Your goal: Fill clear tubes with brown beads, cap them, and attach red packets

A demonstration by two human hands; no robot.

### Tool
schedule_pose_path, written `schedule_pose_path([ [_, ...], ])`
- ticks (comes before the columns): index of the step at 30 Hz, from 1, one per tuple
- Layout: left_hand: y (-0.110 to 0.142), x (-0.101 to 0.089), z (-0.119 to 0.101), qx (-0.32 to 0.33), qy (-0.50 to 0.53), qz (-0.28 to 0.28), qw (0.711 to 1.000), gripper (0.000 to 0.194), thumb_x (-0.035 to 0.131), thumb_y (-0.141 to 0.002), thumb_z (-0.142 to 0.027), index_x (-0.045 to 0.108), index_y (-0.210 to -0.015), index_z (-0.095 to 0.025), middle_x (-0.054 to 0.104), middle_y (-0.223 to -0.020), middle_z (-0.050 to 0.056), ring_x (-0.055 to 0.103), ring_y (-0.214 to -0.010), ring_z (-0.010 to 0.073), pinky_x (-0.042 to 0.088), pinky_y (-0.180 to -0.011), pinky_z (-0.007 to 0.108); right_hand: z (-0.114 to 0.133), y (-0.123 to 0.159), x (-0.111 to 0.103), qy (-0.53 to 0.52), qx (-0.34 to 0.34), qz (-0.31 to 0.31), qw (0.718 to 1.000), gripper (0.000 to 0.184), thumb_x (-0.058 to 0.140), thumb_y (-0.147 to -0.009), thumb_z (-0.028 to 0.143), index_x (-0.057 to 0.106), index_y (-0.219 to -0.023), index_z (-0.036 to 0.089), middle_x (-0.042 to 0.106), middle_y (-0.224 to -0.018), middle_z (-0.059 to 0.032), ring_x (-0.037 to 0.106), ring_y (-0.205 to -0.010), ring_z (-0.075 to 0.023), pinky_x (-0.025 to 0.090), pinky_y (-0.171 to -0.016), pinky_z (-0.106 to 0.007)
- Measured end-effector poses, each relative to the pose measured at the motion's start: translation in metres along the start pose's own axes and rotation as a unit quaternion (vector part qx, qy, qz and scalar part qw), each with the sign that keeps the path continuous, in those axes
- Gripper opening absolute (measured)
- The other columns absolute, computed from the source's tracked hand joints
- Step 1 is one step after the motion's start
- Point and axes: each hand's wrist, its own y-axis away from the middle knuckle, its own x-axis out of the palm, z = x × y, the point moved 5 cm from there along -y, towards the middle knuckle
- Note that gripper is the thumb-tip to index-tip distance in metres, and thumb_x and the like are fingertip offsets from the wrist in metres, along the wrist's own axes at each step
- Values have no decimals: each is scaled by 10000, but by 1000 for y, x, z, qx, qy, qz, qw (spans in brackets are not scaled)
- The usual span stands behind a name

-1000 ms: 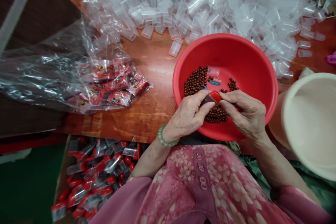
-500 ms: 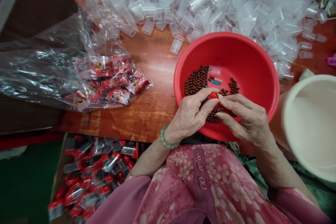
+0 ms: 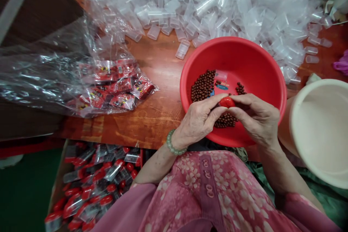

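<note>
Over the near side of a red plastic basin (image 3: pixel 261 61), my left hand (image 3: pixel 199 117) and my right hand (image 3: pixel 258 117) meet fingertip to fingertip. Between them is a small glossy red cap (image 3: pixel 227 102). My left thumb and forefinger pinch its left side, while the right thumb and fingers press on its right side. Whether a clear container is attached to it is hidden by the left fingers. Below and behind the hands, small round brown balls (image 3: pixel 203 85) lie in the basin beside a printed label piece (image 3: pixel 222 86).
Clear plastic tubes (image 3: pixel 205 4) heap across the back of the wooden table (image 3: pixel 152 123). At left lies a clear bag (image 3: pixel 108 83) of red packets. A box (image 3: pixel 58 177) of red-capped containers sits lower left. A cream tub (image 3: pixel 322 127) stands right.
More of the red cap shows between my fingertips. My right thumb has risen and closed against it. The basin appears slightly lower in view.
</note>
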Motion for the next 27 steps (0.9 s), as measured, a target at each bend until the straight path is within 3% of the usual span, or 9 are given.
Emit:
schedule_pose_path([
  [4, 2, -4, 6, -26, -9, 45, 999, 458, 473, -1032, -267, 555, -1460, -124, 694, -1377, 145, 689, -1237, 235, 547, -1075, 354, 15, -1, 9, 126, -128, 76, 981, 419, 716, -956, 355, 632, -1339, 207, 762, -1124, -105, 751, -988, -223, 634, -874, -363],
  [8, 1, -3, 11, -108, 37, 72, 991, 497, 485, -1008, -262, 526, -1483, -121, 774, -1089, 85, 735, -931, 196, 595, -908, 329, 20, -2, 18, 228, -177, 123, 950, 672, 706, -934, 503, 472, -1458, 154, 711, -1220, -176, 709, -1108, -288, 624, -917, -427],
  [10, 0, -3, 12, -141, 59, 58, 987, 533, 511, -993, -264, 494, -1507, -121, 766, -973, 53, 714, -832, 175, 592, -849, 313, 18, -3, 24, 285, -174, 127, 934, 678, 634, -961, 530, 425, -1467, 131, 693, -1215, -198, 697, -1090, -312, 624, -881, -455],
  [14, 0, -1, 13, -171, 96, 32, 980, 637, 537, -965, -261, 403, -1556, -63, 754, -948, 72, 709, -876, 193, 586, -854, 323, 14, -3, 35, 366, -177, 112, 907, 654, 549, -956, 494, 400, -1442, 83, 679, -1108, -202, 673, -949, -321, 608, -768, -457],
  [18, 1, 0, 15, -181, 125, 36, 975, 680, 548, -955, -280, 372, -1578, -71, 737, -899, 60, 688, -800, 177, 590, -783, 298, 13, -4, 38, 365, -203, 84, 905, 615, 577, -907, 453, 423, -1396, 112, 652, -977, -136, 641, -854, -285, 571, -701, -400],
  [23, 1, 0, 18, -167, 125, 32, 978, 636, 552, -938, -266, 430, -1550, -140, 739, -987, 74, 667, -775, 174, 590, -712, 287, 12, -5, 38, 378, -207, 82, 899, 584, 591, -894, 459, 428, -1370, 163, 626, -895, -101, 600, -775, -263, 518, -653, -382],
  [27, 1, 0, 18, -152, 119, 35, 981, 617, 536, -946, -252, 437, -1548, -164, 701, -877, 42, 604, -667, 155, 567, -633, 279, 13, -6, 37, 383, -213, 82, 895, 579, 611, -863, 449, 444, -1337, 161, 620, -855, -90, 583, -734, -261, 483, -620, -377],
])
